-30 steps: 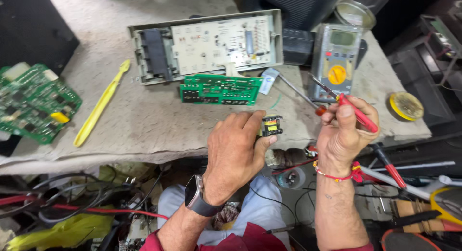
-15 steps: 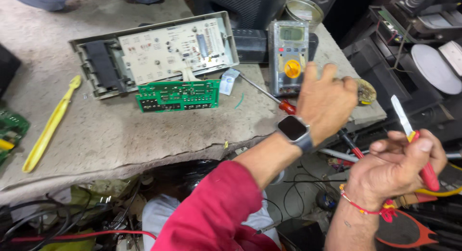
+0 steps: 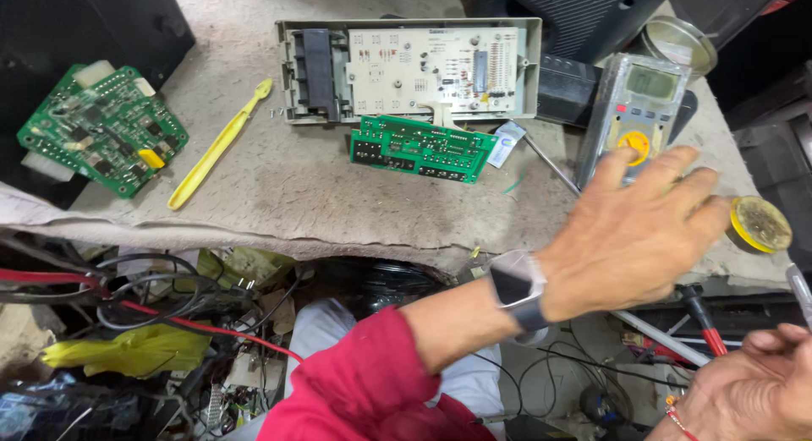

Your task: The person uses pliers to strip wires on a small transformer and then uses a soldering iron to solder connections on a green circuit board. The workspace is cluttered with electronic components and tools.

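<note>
Left hand [image 3: 634,230] spread flat, fingers over the multimeter [image 3: 636,120] at 2 o'clock on the tabletop [image 3: 321,196], nothing gripped yet. Right hand [image 3: 748,390] at 5 o'clock, loosely curled, contents unclear. 2 boards untouched: green board [image 3: 421,147] and cased board [image 3: 423,67] at 12.

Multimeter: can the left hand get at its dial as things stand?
Probably yes. The left hand is spread open right at the multimeter, a fingertip about at the yellow dial; nothing lies between them. The right hand is low and clear.
</note>
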A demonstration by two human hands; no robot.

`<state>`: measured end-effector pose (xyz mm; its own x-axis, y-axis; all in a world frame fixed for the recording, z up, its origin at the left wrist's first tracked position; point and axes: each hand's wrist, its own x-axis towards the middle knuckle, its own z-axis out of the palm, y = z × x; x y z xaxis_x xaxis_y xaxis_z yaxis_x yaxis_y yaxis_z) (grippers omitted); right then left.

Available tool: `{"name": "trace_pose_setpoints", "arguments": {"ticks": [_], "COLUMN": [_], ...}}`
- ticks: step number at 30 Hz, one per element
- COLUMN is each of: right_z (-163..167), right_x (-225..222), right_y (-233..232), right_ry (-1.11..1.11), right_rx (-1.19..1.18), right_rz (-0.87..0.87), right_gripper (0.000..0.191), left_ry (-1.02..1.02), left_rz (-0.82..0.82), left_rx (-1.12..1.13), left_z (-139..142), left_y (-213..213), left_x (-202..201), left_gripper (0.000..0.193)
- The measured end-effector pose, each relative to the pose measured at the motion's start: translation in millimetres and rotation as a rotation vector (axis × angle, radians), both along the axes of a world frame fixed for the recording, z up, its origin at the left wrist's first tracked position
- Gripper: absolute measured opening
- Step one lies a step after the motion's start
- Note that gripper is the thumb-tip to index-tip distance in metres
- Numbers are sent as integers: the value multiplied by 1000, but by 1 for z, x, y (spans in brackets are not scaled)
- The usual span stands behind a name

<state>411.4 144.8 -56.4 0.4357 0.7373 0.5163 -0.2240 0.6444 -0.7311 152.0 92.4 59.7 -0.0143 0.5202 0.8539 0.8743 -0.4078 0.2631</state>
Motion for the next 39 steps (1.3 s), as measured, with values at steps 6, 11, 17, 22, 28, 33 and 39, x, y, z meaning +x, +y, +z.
{"name": "trace_pose_setpoints", "arguments": {"ticks": [6, 11, 17, 22, 28, 33, 39], "right_z": [20, 41, 50, 61, 63, 60, 60], "right_x": [-63, -145, -232, -255, -260, -258, -259], "right_y": [-4, 5, 8, 5, 14, 9, -4], "right_ry": [-32, -218, -325, -455, -399, -399, -457], "right_rx": [-3, 36, -71, -85, -157, -129, -42], "right_rz": [583, 965, 1087, 998, 1042, 1018, 903], "right_gripper": [27, 27, 32, 33, 30, 31, 46], "left_ry": [-162, -538, -309, -582, -517, -538, -448], "left_rz": [374, 531, 611, 488, 416, 372, 396], "left_rx": [11, -424, -254, -346, -371, -392, -367], "left_z": [-11, -25, -45, -47, -49, -50, -52], "left_y": [-101, -141, -113, -114, -117, -118, -120], "left_x": [-159, -207, -205, -217, -220, -223, -218], "left_gripper": [23, 24, 23, 29, 28, 26, 26]}}
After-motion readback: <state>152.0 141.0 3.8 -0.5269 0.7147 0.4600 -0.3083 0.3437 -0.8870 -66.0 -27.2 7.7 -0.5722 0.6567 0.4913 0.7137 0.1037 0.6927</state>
